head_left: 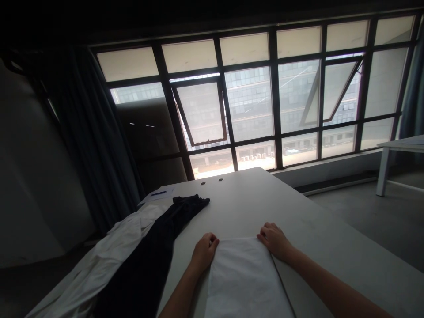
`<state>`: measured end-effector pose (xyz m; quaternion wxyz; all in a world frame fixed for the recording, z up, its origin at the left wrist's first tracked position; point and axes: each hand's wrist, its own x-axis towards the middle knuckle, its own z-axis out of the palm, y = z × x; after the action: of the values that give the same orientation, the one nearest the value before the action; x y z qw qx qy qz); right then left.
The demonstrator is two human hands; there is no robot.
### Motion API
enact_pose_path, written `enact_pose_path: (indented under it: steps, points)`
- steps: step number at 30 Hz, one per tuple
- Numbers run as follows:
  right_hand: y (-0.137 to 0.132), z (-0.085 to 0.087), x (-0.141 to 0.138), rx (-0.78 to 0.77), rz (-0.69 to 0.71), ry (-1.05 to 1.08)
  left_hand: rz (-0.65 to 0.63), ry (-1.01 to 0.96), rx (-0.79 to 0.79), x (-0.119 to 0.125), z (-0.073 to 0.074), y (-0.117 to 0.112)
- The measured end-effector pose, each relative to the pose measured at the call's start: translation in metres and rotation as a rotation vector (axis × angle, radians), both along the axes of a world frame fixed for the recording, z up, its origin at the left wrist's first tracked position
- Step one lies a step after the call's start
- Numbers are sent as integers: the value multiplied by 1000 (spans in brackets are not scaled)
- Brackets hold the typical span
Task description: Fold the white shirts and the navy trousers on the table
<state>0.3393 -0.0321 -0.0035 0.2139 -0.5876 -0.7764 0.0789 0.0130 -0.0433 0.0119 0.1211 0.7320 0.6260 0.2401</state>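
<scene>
Bare left hand (204,251) and bare right hand (274,240) at the two far corners of a smooth white rectangular piece of fabric (243,278). Fingers curled on both sides; each hand appears closed in a pinch on its corner, though what lies beneath the fingertips is hidden. The fabric lies between the hands and runs back from the grip toward the wearer, its near end out of view. Hands set as wide as the far edge, presumably to hold that edge straight and the cloth flat; only soft wrinkles show.

Beneath the grip: a broad white smooth-topped table (238,207), likely chosen for its level support. Its top extends beyond the hands toward a dark-framed window wall (248,101), whose daylight falls on the work from ahead.

Left of the left hand, apart from it: a long black cloth garment (149,247), and past that a crumpled white fabric heap (115,247). Both lie off to the side, perhaps to leave room about the hands. Farther out, ahead and left of the grip: a white paper sheet (167,191) bearing a slim dark pen (159,193).
</scene>
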Motion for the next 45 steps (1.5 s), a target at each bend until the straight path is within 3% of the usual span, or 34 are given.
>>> enact_pose_path:
  steps: [4, 7, 11, 14, 17, 20, 22, 25, 30, 34, 36, 39, 41, 45]
  points:
    - [-10, 17, -6, 45, -11, 49, 3, -16, 2, 0, -4, 0]
    - [-29, 28, -22, 80, 138, 108, 6, -18, 0, 0, -4, 0]
    - [-60, 22, -46, -40, 395, 52, 6, 6, -1, 2, 5, -3]
    - [-73, 11, -54, -94, 460, -6, -16, 44, 43, 11, 19, -13]
    - [-73, 4, -55, -88, 455, -9, -137, 82, 59, 28, 29, -32]
    - [-64, 1, -52, -49, 448, 42, -340, 203, -109, 46, 26, -54]
    - [-56, 0, -48, -4, 422, 136, -393, 296, -226, 53, 20, -65]
    - [-45, 0, -40, 112, 334, 338, -311, 355, -273, 55, 13, -67]
    - [-39, 3, -31, 264, 234, 523, -102, 400, -251, 35, 8, -38]
    - [-47, 9, -31, 239, 337, 502, 112, 418, -85, 12, 9, -20]
    - [-54, 13, -31, 189, 453, 458, 144, 395, 43, 6, 18, -22]
    - [-65, 19, -33, 140, 595, 378, 68, 336, 190, 15, 39, -39]
    - [-70, 20, -36, 128, 635, 340, -22, 297, 201, 33, 52, -57]
    - [-71, 16, -41, 115, 571, 353, -314, 97, 93, 79, 56, -91]
